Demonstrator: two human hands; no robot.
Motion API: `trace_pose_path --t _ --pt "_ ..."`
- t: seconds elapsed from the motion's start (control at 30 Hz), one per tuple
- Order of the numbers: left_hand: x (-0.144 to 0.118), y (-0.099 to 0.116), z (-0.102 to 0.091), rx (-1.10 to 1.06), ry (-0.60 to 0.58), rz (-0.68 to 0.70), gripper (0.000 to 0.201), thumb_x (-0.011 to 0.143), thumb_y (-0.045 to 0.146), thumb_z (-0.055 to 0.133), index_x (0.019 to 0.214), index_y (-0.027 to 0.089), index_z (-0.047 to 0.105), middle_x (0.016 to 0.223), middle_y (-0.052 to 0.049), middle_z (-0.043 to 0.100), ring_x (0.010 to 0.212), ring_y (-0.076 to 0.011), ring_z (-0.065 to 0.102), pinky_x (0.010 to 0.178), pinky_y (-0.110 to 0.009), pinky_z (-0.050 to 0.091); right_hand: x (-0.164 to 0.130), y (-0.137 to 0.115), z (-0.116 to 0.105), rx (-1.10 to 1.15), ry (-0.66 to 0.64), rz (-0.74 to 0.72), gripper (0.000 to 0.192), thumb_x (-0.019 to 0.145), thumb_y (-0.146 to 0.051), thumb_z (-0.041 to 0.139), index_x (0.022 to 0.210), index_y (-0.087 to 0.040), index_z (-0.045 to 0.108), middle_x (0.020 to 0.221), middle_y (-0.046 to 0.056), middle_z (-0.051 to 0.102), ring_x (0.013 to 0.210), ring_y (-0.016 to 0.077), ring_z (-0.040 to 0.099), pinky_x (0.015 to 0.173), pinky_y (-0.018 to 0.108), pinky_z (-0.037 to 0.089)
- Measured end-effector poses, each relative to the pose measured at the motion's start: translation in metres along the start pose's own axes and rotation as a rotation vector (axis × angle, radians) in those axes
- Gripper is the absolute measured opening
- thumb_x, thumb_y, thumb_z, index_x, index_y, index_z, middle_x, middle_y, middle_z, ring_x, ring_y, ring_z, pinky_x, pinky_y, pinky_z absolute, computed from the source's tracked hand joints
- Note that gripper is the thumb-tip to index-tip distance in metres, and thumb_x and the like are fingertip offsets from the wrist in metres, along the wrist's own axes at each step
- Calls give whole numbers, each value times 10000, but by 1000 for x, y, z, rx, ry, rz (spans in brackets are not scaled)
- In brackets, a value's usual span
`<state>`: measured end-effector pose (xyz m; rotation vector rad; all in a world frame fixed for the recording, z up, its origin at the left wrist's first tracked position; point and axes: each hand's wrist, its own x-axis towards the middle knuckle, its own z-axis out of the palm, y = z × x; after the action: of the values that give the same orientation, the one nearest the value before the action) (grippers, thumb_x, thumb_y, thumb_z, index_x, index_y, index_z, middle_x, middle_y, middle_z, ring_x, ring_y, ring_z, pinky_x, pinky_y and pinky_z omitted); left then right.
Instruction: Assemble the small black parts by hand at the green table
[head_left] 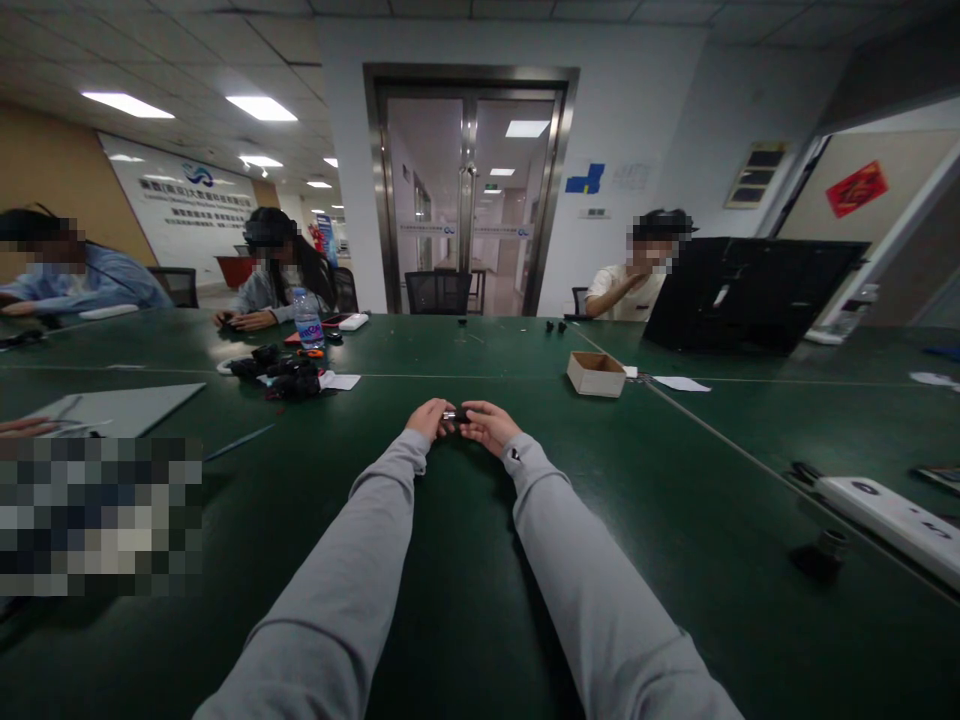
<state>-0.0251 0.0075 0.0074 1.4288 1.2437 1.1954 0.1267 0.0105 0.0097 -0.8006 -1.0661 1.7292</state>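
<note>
Out in front of me over the green table (465, 560), both arms reach forward in grey sleeves. Between the hands is a small black piece with a shiny silver end (453, 416); its exact kind is too small to make out. My left hand (429, 418) has its fingers closed at the silver end. From the other side, my right hand (491, 426) pinches the black end with thumb and fingers. The fingers partly cover the piece, so I cannot tell whether it is one part or two joined.
An open cardboard box (596, 375) stands right of my hands. Dark clutter (281, 372) and a water bottle (307, 320) are at the left. A black monitor (750, 295), a white power strip (892, 525) and a black-and-silver cylinder (829, 548) lie rightward. Other people sit around the table.
</note>
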Motion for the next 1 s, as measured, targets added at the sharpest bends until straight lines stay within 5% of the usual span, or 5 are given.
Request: trace_pose_path --t 0.2,0.73,1.0 --pt "-6 10 1 -21 -7 -57 107 734 141 442 822 141 503 473 29 554 347 -57 428 350 -151 263 1 1 -1 10 -3 -6 188 783 -31 480 943 -127 496 622 40 614 525 122 619 567 249 525" --pt "-2 -2 0 121 121 42 294 804 424 392 712 162 487 421 19 534 345 -74 452 390 -166 348 0 1 0 -25 -14 -31 255 672 -6 591 882 -144 545 724 17 613 547 116 617 555 257 526" --pt "-2 -2 -1 203 174 -15 401 772 538 373 731 171 530 532 -5 574 402 -91 499 394 -188 377 1 1 0 -12 -20 -24 255 670 6 581 880 -134 549 698 22 621 544 119 617 564 259 525"
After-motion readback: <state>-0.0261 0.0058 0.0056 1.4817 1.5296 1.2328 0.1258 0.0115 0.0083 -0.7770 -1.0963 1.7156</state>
